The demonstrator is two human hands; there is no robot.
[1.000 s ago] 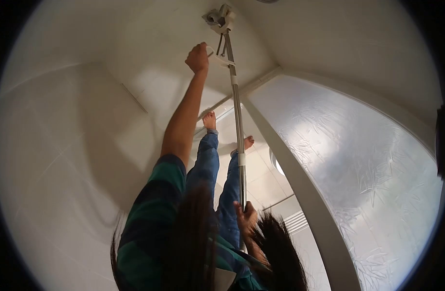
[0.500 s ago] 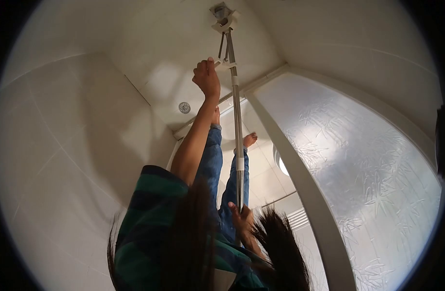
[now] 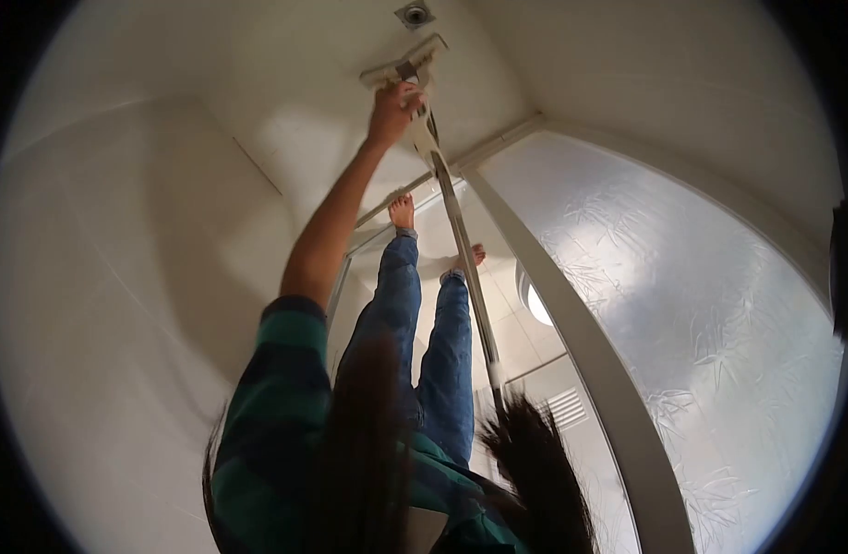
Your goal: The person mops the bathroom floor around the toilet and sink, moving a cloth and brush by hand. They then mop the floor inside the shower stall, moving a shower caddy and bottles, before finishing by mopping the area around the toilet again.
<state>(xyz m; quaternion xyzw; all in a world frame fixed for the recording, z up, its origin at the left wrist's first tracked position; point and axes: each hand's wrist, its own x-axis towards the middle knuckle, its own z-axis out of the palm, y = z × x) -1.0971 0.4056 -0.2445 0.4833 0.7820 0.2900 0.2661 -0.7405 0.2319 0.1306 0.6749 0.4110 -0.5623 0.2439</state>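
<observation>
A long-handled mop with a flat, pale head [image 3: 382,78] and a metal pole [image 3: 467,245] slants across the middle of the view. My left hand [image 3: 394,113] is at the mop just below its head, with the fingers curled round a part there; the exact grip is slightly blurred. The lower end of the pole runs down behind dark hair. My right hand is out of sight, hidden by that hair.
A square floor drain [image 3: 414,14] lies beyond the mop head. My bare feet [image 3: 402,211] and jeans are below it. To the right stand a white frame post [image 3: 571,323] and a frosted patterned panel [image 3: 710,305]. A pale wall rises at left.
The mop head has tilted and moved down-left off the drain, its pole now slanting more. My left hand has moved up to the mop. My right hand, earlier on the pole, is now hidden.
</observation>
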